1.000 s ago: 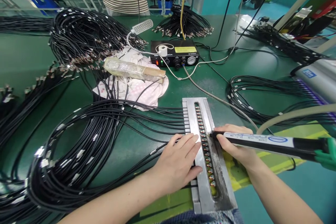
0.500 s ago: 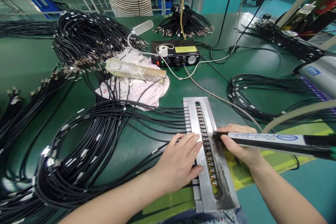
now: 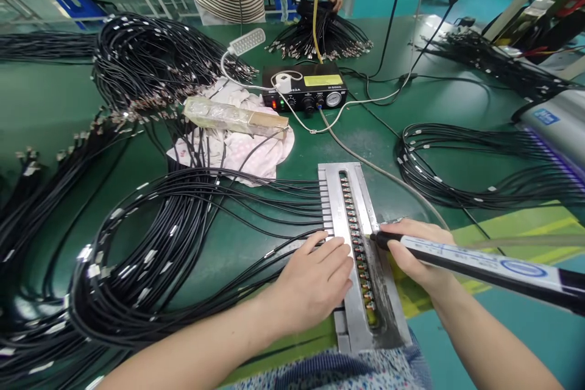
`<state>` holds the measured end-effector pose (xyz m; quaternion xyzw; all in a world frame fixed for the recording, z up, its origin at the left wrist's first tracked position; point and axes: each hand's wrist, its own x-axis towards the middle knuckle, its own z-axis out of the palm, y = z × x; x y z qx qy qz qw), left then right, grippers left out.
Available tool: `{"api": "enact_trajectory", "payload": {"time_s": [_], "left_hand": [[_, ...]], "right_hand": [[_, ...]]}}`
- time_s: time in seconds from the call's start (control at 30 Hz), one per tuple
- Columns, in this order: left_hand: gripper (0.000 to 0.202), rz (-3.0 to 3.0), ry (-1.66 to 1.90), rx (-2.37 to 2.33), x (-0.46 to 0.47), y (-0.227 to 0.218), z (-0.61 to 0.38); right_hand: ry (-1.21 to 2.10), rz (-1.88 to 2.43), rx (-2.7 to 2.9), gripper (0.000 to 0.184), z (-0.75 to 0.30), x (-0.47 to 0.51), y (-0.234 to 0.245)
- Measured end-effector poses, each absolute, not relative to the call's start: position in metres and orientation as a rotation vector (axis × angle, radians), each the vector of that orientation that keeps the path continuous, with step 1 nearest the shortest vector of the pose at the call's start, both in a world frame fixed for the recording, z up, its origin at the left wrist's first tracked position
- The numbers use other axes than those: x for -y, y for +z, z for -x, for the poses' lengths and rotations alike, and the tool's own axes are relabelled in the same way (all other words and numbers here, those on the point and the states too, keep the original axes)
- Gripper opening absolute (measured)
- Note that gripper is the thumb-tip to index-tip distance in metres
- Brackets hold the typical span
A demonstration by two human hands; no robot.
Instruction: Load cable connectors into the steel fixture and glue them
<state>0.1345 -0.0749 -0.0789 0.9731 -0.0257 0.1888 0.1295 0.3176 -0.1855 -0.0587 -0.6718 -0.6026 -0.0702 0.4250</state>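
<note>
Slim white-and-black dispensing pen (image 3: pixel 475 260), tip over slotted steel jig (image 3: pixel 340 207)

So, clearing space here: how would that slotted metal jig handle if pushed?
The metal jig looks heavy for its size and, lying flat on the green mat, unlikely to tip; the black cables along it would probably drag.

Outward from the right-hand grip (image 3: pixel 423 256), a white-and-black dispensing pen (image 3: pixel 484 265) fills the way. Ahead, bare green desk (image 3: pixel 379 140) leaves open room, crossed by a thin grey hose (image 3: pixel 388 175) and bounded by a coil of black cables (image 3: pixel 457 164). Leftward, a long aluminium jig (image 3: pixel 336 213) and the left hand (image 3: pixel 311 283) block passage.
</note>
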Motion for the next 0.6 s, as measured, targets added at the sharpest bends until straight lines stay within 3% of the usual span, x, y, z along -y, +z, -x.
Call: {"api": "enact_trajectory", "payload": {"time_s": [0.6], "left_hand": [[0.021,-2.717,0.453,0.022,0.0723,-0.0761,-0.1343]], "right_hand": [[-0.053,1.715,1.507,0.008,-0.3210,0.1820,-0.0645]]}}
